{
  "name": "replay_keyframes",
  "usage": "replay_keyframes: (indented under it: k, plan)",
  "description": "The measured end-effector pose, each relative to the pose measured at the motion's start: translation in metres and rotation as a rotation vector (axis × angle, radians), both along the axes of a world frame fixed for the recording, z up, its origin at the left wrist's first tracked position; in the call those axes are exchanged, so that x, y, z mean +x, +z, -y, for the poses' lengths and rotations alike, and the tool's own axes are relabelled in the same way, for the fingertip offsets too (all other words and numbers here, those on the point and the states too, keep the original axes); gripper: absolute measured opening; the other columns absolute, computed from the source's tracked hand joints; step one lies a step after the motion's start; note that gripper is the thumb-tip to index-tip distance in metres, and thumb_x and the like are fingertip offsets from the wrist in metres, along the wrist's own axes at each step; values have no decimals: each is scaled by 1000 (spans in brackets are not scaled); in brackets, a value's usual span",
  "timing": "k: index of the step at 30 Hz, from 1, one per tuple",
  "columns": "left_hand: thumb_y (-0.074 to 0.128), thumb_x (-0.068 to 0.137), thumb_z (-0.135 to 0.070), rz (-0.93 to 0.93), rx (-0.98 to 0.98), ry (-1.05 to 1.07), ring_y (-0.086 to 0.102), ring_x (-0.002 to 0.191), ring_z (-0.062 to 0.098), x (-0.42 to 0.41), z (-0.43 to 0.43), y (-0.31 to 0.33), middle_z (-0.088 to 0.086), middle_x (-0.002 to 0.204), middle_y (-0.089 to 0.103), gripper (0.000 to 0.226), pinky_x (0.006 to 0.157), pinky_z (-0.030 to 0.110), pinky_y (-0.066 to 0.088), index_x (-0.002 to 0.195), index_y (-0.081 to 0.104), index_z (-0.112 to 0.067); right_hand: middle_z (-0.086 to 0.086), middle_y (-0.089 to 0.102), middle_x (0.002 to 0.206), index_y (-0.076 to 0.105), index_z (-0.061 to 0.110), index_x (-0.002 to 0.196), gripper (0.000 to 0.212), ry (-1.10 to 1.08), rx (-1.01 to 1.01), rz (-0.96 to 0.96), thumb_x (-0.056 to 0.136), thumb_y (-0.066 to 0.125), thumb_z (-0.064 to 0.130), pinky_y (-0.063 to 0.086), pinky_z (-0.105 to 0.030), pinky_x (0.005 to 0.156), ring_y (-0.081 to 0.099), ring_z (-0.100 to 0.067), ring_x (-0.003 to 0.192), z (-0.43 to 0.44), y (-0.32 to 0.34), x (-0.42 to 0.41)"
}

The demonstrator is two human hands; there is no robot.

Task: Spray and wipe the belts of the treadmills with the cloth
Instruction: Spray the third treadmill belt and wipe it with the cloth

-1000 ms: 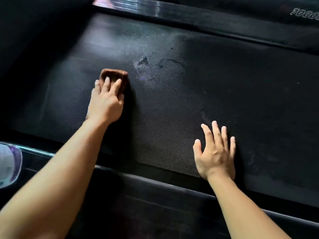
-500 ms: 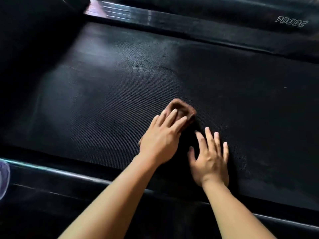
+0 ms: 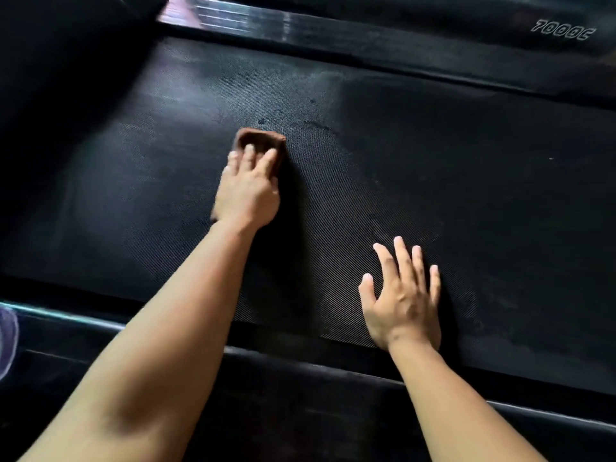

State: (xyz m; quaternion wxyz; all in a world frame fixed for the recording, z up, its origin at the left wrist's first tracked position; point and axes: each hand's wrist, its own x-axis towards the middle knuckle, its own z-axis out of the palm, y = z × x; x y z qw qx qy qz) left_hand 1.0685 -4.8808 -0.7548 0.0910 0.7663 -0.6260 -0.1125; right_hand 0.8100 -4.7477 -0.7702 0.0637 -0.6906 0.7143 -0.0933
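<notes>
Just now the left hand [image 3: 248,191] has swept the brown cloth [image 3: 260,139] back leftward and farther across the belt [image 3: 466,181], away from the right hand [image 3: 403,301], which it nearly touched half a second ago. Its fingers lie close together, pressing flat on the cloth. The right hand stays planted on the near belt, fingers spread, bracing. Wiping looks to be mid-stroke, with dark damp specks [image 3: 261,121] just beyond the cloth not yet cleared. A pale object [image 3: 7,341], too blurred to identify, sits at the left edge by the near rail [image 3: 300,388]. Nothing blocks the stroke except the bracing hand rightward.
</notes>
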Motion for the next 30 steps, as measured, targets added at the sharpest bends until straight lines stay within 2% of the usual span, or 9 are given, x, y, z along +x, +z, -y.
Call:
replay_keyframes:
  k: [3,6,8,11,14,18,21,27,30]
  plan:
    - [37,98,-37,36,-20,-212,10,154,32,-58,1,0,14,166,19,61,126,43,8,157,23,-34,1,23,163,38,33,149,64,0,5,8,88,26,53,8,-52,122,16,-26,151,0,1,0]
    - [46,99,-33,-33,-42,-361,18,152,36,-101,-50,4,12,164,26,56,124,46,18,154,34,-34,1,25,163,41,30,147,67,-3,9,9,87,26,53,9,-53,121,17,-26,151,2,0,-1]
    - [42,99,-37,-72,-33,-390,20,152,34,-102,-94,5,7,164,27,54,122,45,20,153,35,-36,0,25,163,42,29,147,67,-1,6,12,87,26,53,8,-53,122,17,-26,151,2,-1,-1]
    - [31,95,-45,-61,2,-282,26,150,34,-67,-141,2,5,163,31,58,119,47,24,152,36,-37,1,24,163,40,32,148,64,-4,3,31,88,29,52,6,-52,122,15,-25,151,1,0,0]
    - [33,94,-46,-45,7,-114,27,149,37,-15,-163,2,7,162,31,60,118,51,25,153,37,-34,1,23,163,39,33,148,63,-3,-4,28,89,29,52,6,-51,122,15,-25,151,0,1,0]
    - [46,101,-34,-43,-3,123,18,151,38,45,-137,5,12,165,23,55,124,46,14,155,36,-28,2,22,163,39,33,148,64,-3,-1,32,89,27,53,6,-51,122,14,-24,152,0,2,1]
    - [47,102,-30,-49,20,166,9,153,36,51,-92,7,12,167,15,58,126,39,5,157,29,-29,2,21,164,38,33,149,64,-1,6,24,89,25,53,5,-51,122,13,-24,152,0,2,1]
    - [41,102,-35,-1,10,-90,10,153,36,-21,-56,5,15,166,15,58,126,37,1,158,25,-31,2,21,164,37,34,149,64,-5,13,7,89,27,53,5,-51,123,13,-24,152,0,2,0]
    - [31,95,-40,4,-1,-307,20,152,36,-61,-88,3,16,163,27,61,124,47,18,155,30,-34,3,20,164,37,34,149,65,-7,22,-1,88,27,53,5,-51,122,12,-23,152,1,2,0]
